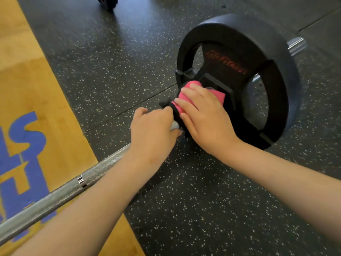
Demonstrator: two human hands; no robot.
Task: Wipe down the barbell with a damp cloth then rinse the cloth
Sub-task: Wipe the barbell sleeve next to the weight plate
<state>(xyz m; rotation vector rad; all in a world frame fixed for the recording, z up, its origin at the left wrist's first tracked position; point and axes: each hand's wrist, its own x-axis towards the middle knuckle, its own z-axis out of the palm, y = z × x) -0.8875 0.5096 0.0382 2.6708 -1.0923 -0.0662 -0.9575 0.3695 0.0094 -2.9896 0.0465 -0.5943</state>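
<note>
Fingers of the right hand curl over the pink cloth wrapped round the barbell beside the weight plate; left hand fingers clamp the barbell just nearer.

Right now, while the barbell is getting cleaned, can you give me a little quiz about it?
1. True or false: the right hand holds the pink cloth flat on the floor.
2. Which hand grips the bare barbell shaft? A) left hand B) right hand
3. Fill in: the cloth sits right beside the black weight ____.

Key: 1 false, it is wrapped over the bar; 2 A; 3 weight plate.
</note>
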